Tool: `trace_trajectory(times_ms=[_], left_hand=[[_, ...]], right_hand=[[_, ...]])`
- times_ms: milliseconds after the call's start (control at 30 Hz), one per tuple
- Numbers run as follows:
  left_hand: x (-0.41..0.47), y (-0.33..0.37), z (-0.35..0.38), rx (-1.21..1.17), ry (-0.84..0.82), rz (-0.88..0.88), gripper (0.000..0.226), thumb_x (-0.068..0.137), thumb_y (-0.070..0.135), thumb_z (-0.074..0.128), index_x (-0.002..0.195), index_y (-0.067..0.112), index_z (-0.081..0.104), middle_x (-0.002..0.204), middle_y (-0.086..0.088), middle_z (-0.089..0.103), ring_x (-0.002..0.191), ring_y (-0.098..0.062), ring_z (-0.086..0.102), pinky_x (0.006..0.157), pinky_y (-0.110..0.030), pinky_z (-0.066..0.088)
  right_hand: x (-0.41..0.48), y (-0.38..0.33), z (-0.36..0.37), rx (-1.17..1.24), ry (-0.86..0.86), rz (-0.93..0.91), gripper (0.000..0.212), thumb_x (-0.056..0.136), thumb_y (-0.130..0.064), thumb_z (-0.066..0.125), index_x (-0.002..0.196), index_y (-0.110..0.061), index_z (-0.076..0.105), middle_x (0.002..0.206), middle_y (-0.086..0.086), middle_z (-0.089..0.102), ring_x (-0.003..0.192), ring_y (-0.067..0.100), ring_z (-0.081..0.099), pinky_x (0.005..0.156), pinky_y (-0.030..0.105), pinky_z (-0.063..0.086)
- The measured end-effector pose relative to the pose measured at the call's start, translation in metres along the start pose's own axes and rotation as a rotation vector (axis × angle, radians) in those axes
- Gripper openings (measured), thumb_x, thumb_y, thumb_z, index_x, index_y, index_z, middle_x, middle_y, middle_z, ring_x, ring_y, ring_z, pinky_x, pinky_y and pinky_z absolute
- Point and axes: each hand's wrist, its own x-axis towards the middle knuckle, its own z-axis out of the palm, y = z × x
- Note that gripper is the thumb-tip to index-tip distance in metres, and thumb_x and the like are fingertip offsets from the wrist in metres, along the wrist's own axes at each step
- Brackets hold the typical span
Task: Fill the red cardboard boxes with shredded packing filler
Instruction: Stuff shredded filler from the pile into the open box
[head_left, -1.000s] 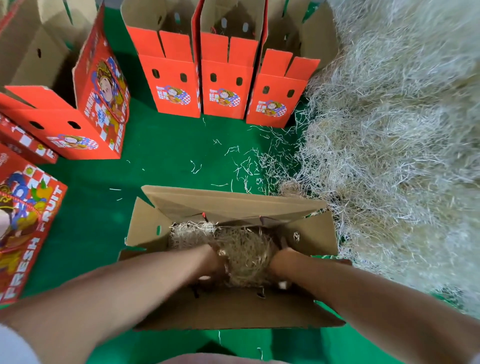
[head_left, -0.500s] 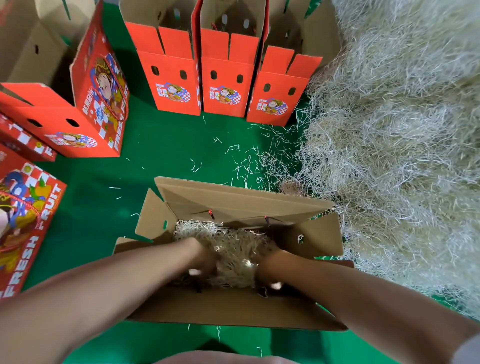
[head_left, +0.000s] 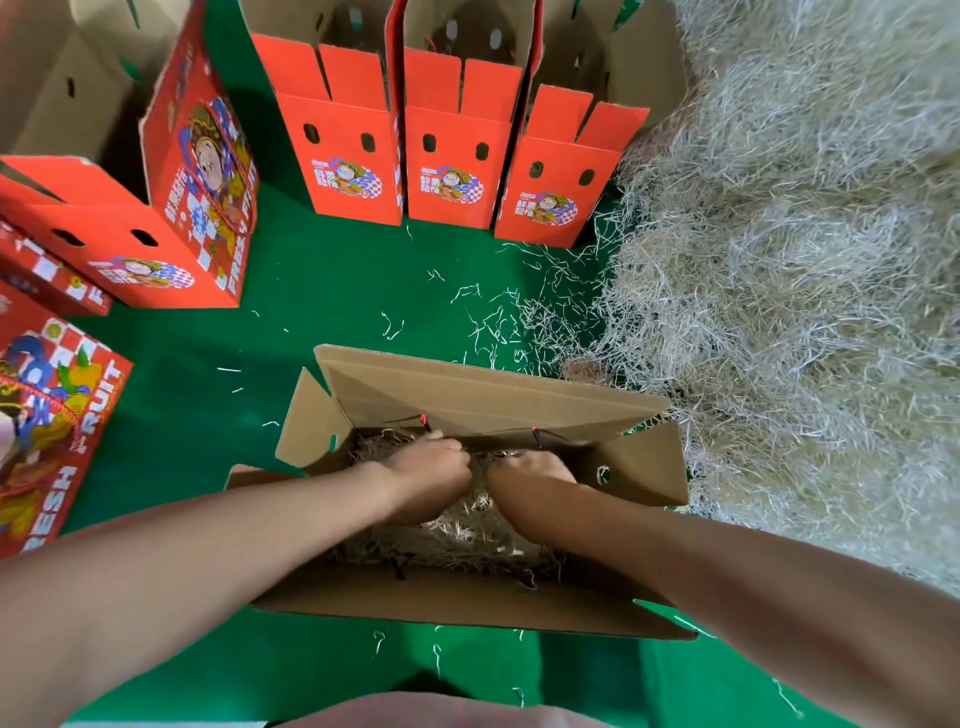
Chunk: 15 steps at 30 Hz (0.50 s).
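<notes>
An open cardboard box (head_left: 467, 395) stands right in front of me on the green floor, its brown inner flaps spread out. Pale shredded filler (head_left: 467, 535) lies inside it. Both my hands are down in the box. My left hand (head_left: 431, 467) and my right hand (head_left: 530, 470) sit side by side at the far wall, fingers curled into the filler. Whether they grip strands or press them down is hidden. A huge heap of the same filler (head_left: 789, 291) rises on the right.
Three open red boxes (head_left: 452, 156) stand in a row at the back. More red printed boxes (head_left: 171, 218) stand and lie on the left (head_left: 47, 426). Loose strands litter the green floor (head_left: 322, 291) between the boxes and the heap.
Both hands have moved from the near middle of the box to its far wall. The box looks larger and closer in view, as the camera has shifted.
</notes>
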Motion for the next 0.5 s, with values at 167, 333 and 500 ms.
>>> trace_trajectory(times_ms=[167,333,500], left_hand=[[-0.002,-0.010,0.011,0.211,-0.610,-0.017,0.032,0.094,0.009,0.048,0.122,-0.005,0.054,0.128,-0.019,0.053,0.118,-0.032,0.052,0.090,-0.040,0.046],[-0.012,-0.028,0.034,0.149,-0.602,-0.052,0.033,0.092,0.003,0.049,0.123,-0.004,0.053,0.129,-0.021,0.052,0.115,-0.032,0.055,0.091,-0.038,0.050],[-0.002,-0.025,0.020,-0.190,-0.247,-0.307,0.063,0.092,0.018,0.051,0.145,0.009,0.017,0.151,-0.016,0.022,0.133,-0.037,0.032,0.108,-0.043,0.031]], right_hand=[[0.002,0.005,0.021,-0.224,-0.328,-0.123,0.048,0.092,-0.018,0.049,0.139,-0.017,0.038,0.148,0.018,0.023,0.132,0.038,0.029,0.104,0.051,0.032],[-0.002,0.024,0.020,-0.229,-0.353,-0.116,0.046,0.086,-0.014,0.060,0.131,-0.015,0.049,0.134,0.011,0.047,0.121,0.031,0.047,0.090,0.045,0.044],[0.001,0.012,0.012,-0.097,-0.018,-0.034,0.051,0.088,-0.016,0.053,0.135,-0.017,0.033,0.119,0.016,0.052,0.100,0.033,0.056,0.072,0.038,0.046]])
